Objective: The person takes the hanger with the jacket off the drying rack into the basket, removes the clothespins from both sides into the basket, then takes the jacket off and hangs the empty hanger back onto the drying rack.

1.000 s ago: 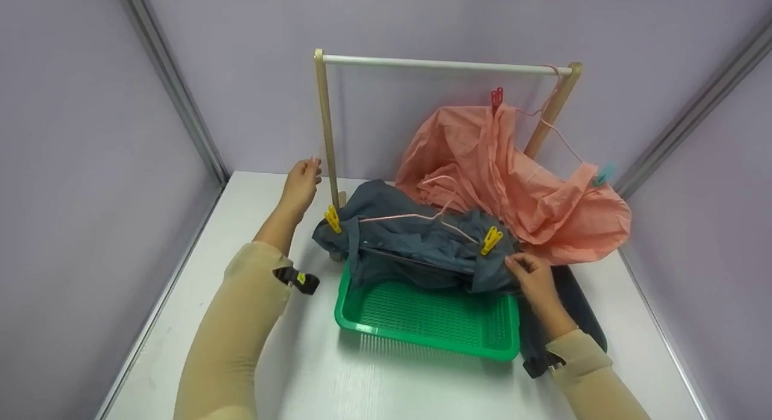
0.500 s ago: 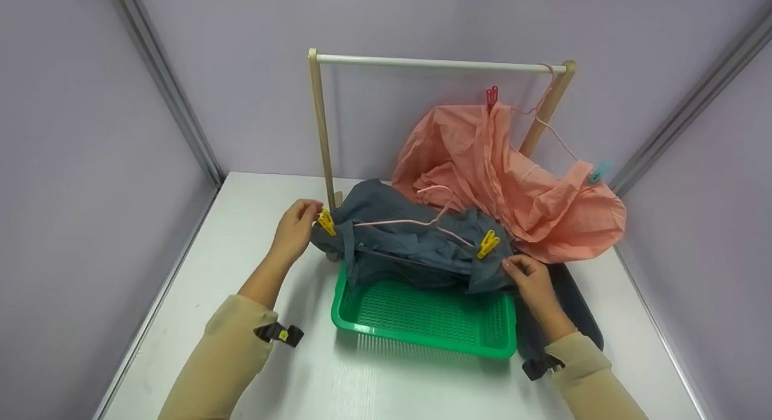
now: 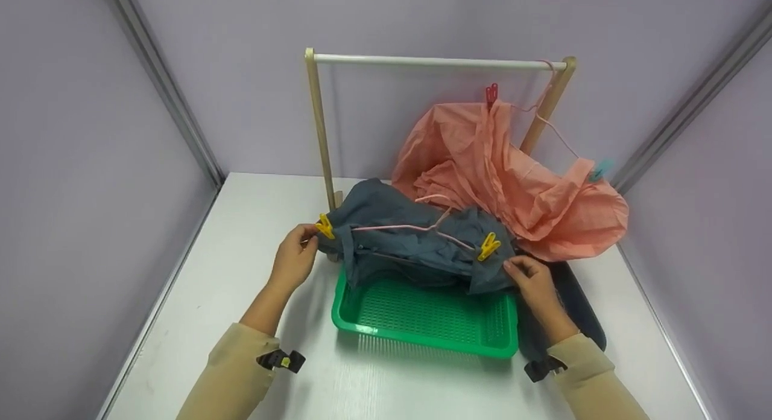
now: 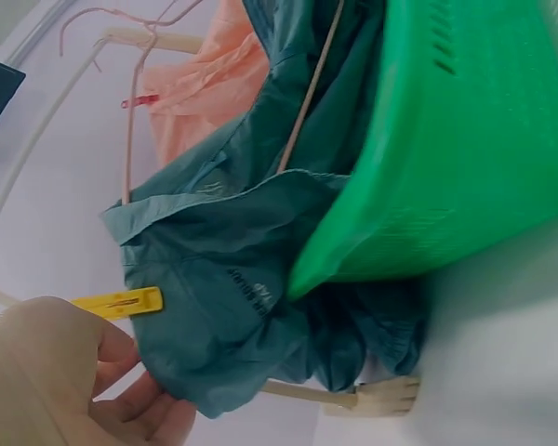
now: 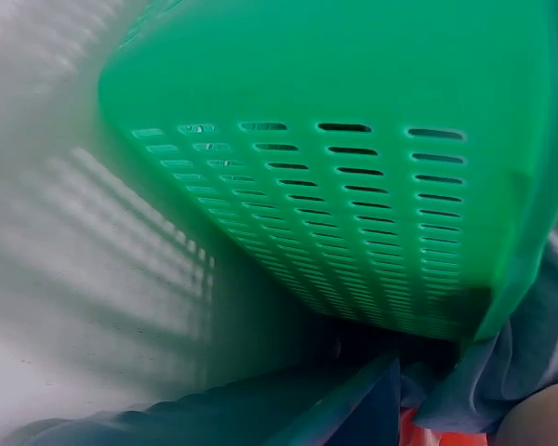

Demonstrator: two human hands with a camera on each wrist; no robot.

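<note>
A dark blue-grey garment (image 3: 392,251) lies over the back of a green basket (image 3: 422,346), clipped to a pink hanger (image 3: 392,227) by a yellow clothespin (image 3: 325,226) at the left and another yellow clothespin (image 3: 489,247) at the right. My left hand (image 3: 294,260) pinches the garment's left edge beside its clothespin. In the left wrist view, that hand's fingers (image 4: 153,409) meet the cloth just below the clothespin. My right hand (image 3: 534,281) pinches the garment's right edge. Only a bit of the right hand (image 5: 539,418) shows in the right wrist view.
Behind stands a rack with a white rail (image 3: 434,61) and wooden posts. A salmon-coloured garment (image 3: 482,160) hangs at its right on a pink hanger, with a red clothespin (image 3: 491,95) and a light-blue clothespin (image 3: 598,170). Something dark (image 3: 582,305) lies right of the basket.
My left hand has come down from beside the rack's left post to the garment's left edge, and the yellow clothespin there sits slightly lower. The right hand keeps its place on the cloth.
</note>
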